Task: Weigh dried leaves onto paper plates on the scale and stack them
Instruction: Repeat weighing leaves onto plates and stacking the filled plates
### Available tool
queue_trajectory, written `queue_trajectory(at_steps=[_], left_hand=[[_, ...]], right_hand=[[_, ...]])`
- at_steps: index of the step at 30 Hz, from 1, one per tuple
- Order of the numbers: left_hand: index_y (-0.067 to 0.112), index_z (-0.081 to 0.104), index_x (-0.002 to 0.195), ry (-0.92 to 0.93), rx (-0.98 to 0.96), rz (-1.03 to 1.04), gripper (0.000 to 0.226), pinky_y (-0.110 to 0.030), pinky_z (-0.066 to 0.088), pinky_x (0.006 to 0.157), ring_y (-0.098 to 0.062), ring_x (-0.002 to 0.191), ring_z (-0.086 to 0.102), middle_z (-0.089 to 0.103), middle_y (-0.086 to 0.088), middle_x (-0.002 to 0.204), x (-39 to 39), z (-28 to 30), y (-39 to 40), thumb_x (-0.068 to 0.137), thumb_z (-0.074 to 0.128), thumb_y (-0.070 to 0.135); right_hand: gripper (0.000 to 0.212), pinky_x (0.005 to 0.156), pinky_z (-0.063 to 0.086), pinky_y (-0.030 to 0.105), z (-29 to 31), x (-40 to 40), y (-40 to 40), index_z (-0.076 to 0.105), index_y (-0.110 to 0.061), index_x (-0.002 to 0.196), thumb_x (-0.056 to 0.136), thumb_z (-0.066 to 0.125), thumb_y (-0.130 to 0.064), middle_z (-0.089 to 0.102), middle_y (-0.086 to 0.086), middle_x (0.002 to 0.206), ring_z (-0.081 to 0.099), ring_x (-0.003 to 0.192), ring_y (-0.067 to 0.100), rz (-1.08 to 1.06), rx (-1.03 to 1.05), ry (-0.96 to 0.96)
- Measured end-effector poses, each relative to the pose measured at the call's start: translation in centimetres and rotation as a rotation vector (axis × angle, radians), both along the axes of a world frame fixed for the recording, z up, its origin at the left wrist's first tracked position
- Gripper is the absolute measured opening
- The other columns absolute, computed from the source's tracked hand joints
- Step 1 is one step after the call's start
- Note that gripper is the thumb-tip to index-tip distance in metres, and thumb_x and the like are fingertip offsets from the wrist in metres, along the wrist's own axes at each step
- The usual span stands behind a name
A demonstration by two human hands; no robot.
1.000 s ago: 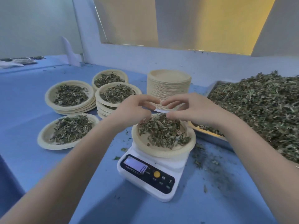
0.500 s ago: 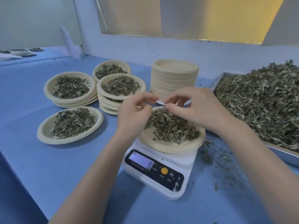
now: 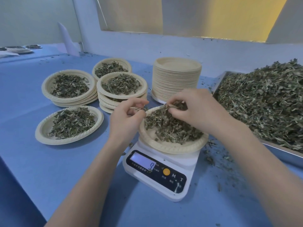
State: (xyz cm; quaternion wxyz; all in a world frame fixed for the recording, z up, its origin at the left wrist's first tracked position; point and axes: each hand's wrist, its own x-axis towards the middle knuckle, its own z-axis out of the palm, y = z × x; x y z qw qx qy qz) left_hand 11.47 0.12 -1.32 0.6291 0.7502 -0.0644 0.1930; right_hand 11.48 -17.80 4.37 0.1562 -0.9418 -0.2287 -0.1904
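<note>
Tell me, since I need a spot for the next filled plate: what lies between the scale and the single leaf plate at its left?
In the head view, only bare blue table and the left forearm crossing it lie between the scale and that plate.

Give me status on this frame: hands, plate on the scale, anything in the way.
Right hand pinching leaves over plate; left hand curled at its rim, contents unclear. Plate loaded on scale, display shows 9. Nothing blocking filled stacks.

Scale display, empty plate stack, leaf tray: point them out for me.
Scale display (image 3: 142,161): head view, middle of the lit screen.
Empty plate stack (image 3: 176,79): head view, side of the stack.
Leaf tray (image 3: 278,149): head view, bare near metal rim.
</note>
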Motion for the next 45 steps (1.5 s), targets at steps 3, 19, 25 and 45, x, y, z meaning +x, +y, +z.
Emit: queue_trajectory(at_steps=[3, 19, 25, 45], left_hand=[[0.022, 0.07, 0.096, 0.01, -0.02, -0.006, 0.033, -0.015, 0.043, 0.062, -0.014, 0.07, 0.049, 0.059, 0.01, 0.087, -0.1, 0.1, 0.0, 0.08, 0.056, -0.002], [0.023, 0.069, 0.099, 0.036, 0.012, -0.011, 0.03, -0.027, 0.043, 0.071, -0.013, 0.071, 0.048, 0.056, 0.01, 0.085, -0.2, 0.1, -0.3, 0.08, 0.059, 0.001], [0.025, 0.069, 0.098, 0.036, -0.012, 0.0, 0.032, -0.027, 0.046, 0.072, -0.011, 0.071, 0.05, 0.056, 0.009, 0.09, -0.1, 0.0, -0.2, 0.08, 0.059, 0.001], [0.028, 0.067, 0.099, 0.047, 0.023, -0.002, 0.03, -0.021, 0.043, 0.069, -0.007, 0.069, 0.049, 0.055, 0.007, 0.095, -0.1, -0.1, -0.1, 0.08, 0.061, 0.005]], right_hand=[[0.012, 0.067, 0.037, 0.007, 0.4, 0.0, -0.8, 0.069, -0.03, 0.094, 0.083, 0.066, -0.027, 0.058, -0.022, 0.079, 0.055, 0.072, -0.003, 0.003, 0.178, 0.022], [0.027, 0.067, 0.03, 0.007, 0.6, 0.5, -1.0, 0.062, -0.017, 0.115, 0.09, 0.06, -0.024, 0.054, -0.014, 0.094, 0.042, 0.083, -0.007, -0.018, 0.193, -0.117], [0.034, 0.072, 0.033, 0.022, -0.3, 0.7, -0.7, 0.055, -0.015, 0.124, 0.096, 0.051, -0.032, 0.065, 0.004, 0.11, 0.058, 0.096, 0.021, -0.004, 0.25, -0.017], [0.037, 0.061, 0.031, 0.005, -1.4, 1.8, -0.9, 0.052, -0.021, 0.127, 0.095, 0.05, -0.04, 0.058, -0.008, 0.106, 0.052, 0.082, 0.008, -0.061, 0.407, 0.04]])
